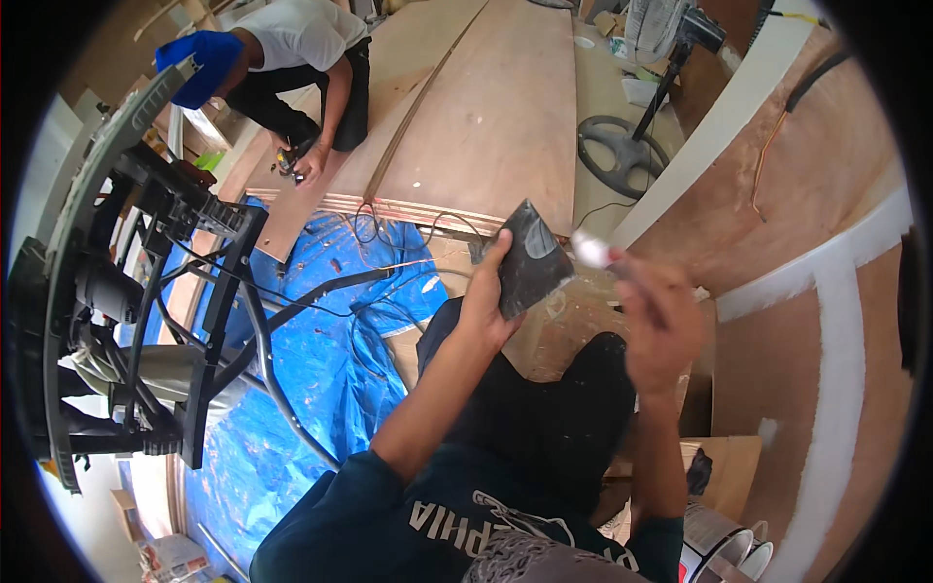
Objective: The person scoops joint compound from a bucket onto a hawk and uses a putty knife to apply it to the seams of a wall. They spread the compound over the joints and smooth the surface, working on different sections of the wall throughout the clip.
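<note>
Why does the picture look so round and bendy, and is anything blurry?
Head view: black corners and the curving white wall band come from the wide fisheye lens; head view: the right hand and its white-tipped tool are smeared, probably by motion; head view: the left hand and dark plate look clearer.
</note>
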A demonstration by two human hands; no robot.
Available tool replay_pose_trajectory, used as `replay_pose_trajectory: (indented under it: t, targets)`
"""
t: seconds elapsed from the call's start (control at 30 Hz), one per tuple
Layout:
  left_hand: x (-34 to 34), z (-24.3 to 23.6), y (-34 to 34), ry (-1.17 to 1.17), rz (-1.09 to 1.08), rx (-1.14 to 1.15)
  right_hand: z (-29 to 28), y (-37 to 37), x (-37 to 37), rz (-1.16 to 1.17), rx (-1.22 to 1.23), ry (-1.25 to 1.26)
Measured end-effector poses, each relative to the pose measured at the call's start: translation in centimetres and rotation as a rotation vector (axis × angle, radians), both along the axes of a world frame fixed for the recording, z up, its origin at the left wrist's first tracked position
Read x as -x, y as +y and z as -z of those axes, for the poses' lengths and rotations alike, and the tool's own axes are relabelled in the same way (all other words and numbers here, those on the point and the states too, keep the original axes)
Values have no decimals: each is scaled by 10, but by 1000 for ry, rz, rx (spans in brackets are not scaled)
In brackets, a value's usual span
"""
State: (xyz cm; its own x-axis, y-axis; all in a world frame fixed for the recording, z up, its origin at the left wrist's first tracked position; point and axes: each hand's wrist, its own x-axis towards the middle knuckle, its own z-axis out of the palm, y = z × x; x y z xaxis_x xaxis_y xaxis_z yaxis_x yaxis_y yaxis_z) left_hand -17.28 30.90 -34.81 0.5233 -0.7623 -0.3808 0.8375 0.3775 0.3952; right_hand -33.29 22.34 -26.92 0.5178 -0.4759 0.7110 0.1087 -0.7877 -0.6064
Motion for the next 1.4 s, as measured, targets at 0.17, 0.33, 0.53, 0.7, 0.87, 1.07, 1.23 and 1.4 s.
replay_pose_trajectory:
  t: [0.17,0.33,0.53,0.7,0.87,1.07,1.23,1.4]
  targets:
    - [-4,-15,3,-147,4,121,17,5,-30,-30,234,205]
    - [-23,-36,14,9,124,222,54,-43,-34,75,-447,28]
    - [-36,7,2,611,587,631,68,-69,-62,-229,-1053,-136]
    - [-20,29,-8,297,395,174,73,-38,-73,-335,-1113,-84]
    - [-31,45,-26,-4,212,83,58,-10,-55,-406,-1134,-203]
    - [-42,30,-18,-464,-488,-36,68,-26,-31,-129,-1207,-289]
    - [-6,9,-11,-1069,-623,-225,73,-23,-39,-129,-1092,-160]
    - [18,-4,-6,-1347,-466,-178,55,-30,-36,-109,-987,-61]
